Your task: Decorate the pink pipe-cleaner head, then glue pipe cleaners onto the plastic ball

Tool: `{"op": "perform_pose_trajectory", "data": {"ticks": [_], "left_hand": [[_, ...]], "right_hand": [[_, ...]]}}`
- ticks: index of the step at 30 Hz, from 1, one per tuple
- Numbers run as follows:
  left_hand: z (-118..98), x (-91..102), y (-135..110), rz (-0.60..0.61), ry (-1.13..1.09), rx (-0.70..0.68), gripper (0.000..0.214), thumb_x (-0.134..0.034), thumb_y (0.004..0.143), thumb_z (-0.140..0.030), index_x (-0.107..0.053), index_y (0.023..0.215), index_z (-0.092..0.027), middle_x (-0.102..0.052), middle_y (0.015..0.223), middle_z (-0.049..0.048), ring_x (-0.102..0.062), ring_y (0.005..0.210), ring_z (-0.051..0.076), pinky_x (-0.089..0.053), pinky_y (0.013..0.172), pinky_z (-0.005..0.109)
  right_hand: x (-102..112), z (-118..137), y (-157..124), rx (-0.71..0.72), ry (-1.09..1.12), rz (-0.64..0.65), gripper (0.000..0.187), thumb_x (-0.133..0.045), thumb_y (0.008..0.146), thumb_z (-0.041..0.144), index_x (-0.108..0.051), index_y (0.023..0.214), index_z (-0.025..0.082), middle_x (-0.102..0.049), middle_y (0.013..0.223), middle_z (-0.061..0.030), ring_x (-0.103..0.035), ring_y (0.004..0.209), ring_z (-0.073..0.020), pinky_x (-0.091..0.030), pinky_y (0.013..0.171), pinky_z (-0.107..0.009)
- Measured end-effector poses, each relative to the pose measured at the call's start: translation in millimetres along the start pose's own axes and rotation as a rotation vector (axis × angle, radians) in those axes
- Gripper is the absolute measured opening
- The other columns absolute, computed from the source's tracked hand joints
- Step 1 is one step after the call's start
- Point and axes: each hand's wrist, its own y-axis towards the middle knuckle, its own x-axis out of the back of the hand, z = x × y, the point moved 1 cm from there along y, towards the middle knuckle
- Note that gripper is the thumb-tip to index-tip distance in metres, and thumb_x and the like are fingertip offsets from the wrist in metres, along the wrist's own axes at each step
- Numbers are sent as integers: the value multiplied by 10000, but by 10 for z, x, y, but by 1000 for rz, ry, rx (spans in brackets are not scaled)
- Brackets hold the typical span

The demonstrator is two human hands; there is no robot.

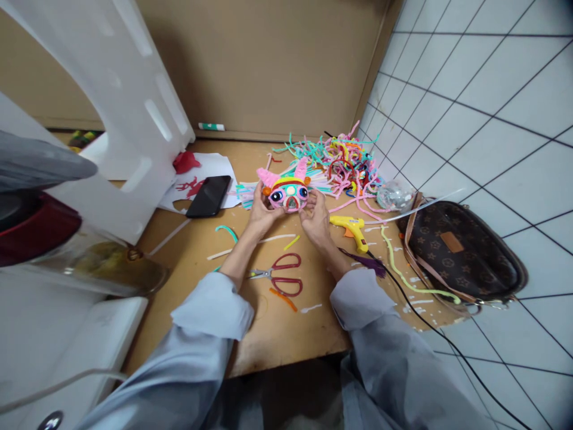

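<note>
Between both hands is a colourful pipe-cleaner animal head (290, 192) with pink ears, big dark eyes, a yellow and red band and orange balls at its sides. My left hand (263, 210) grips its left side, and my right hand (316, 214) has its fingers on the lower right side. Below them on the table lie red-handled scissors (280, 275), blades pointing left. A yellow glue gun (351, 230) rests just right of my right hand. Short pipe-cleaner pieces, such as an orange one (283, 299) and a yellow one (292, 242), lie around the scissors.
A tangled heap of pipe cleaners (347, 158) sits at the back right. A brown patterned bag (465, 251) stands against the tiled wall, with a black cord running past it. At left are a black phone (209, 196), paper, and a clear jug (111, 266).
</note>
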Motion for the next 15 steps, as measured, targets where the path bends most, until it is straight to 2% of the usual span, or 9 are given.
{"op": "perform_pose_trajectory", "data": {"ticks": [7, 12, 15], "left_hand": [[20, 27, -24, -13, 4, 15, 1258, -933, 478, -423, -265, 1537, -296, -473, 1521, 165, -567, 1323, 354, -506, 1068, 472], [21, 34, -27, 11, -40, 45, 1231, -911, 497, -318, -262, 1542, -284, -471, 1535, 130, -511, 1377, 355, -468, 1119, 467], [32, 49, -6, -34, -151, 113, 1102, -820, 565, -242, -293, 1531, -301, -513, 1510, 93, -506, 1388, 318, -479, 1108, 448]], "right_hand": [[28, -76, 33, 3, -33, -54, 615, -625, 752, 202, -420, 1333, 202, -613, 1310, -162, -613, 1194, -274, -532, 1012, -480], [6, -76, 46, -15, 48, 15, 641, -627, 770, 224, -379, 1360, 211, -658, 1229, -141, -662, 1108, -253, -543, 992, -466], [14, -64, 52, -8, 60, 11, 628, -629, 769, 228, -389, 1349, 207, -664, 1203, -131, -662, 1092, -248, -543, 992, -465]]}}
